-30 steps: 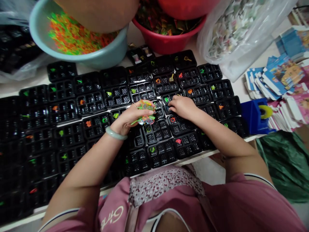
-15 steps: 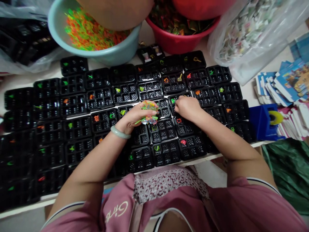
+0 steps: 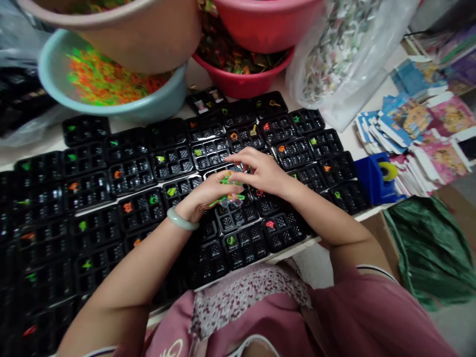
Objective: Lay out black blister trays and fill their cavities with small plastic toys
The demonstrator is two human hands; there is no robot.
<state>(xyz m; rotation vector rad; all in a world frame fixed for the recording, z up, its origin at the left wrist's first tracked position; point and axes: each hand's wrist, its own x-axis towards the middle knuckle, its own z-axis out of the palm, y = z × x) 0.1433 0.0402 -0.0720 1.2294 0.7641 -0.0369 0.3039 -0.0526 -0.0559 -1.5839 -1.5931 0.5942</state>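
My left hand [image 3: 211, 192], with a pale green bangle [image 3: 182, 219] at the wrist, is closed around a bunch of small coloured plastic pieces [image 3: 231, 193], clear, green and orange. Right beside it my right hand [image 3: 262, 171] has its fingers apart; the thumb reaches to the bunch, and I cannot tell whether it touches. Both hands are above rows of black compartment trays [image 3: 241, 218]. Many trays carry one small bright piece in a compartment, such as a pink piece [image 3: 269, 224] and a green piece [image 3: 230, 240]. Trays directly under the hands are partly hidden.
Behind the trays stand a light blue basin [image 3: 122, 106] of orange and green pieces, a red basin [image 3: 241, 84], and a clear bag [image 3: 334, 54] of small packets. Farther right are a blue tape dispenser [image 3: 372, 178], printed cards [image 3: 405, 119] and a green sack [image 3: 427, 248].
My right hand has left a tray on the right, moved left to the bunch in my left hand, and opened its fingers. The camera view has shifted to the right.
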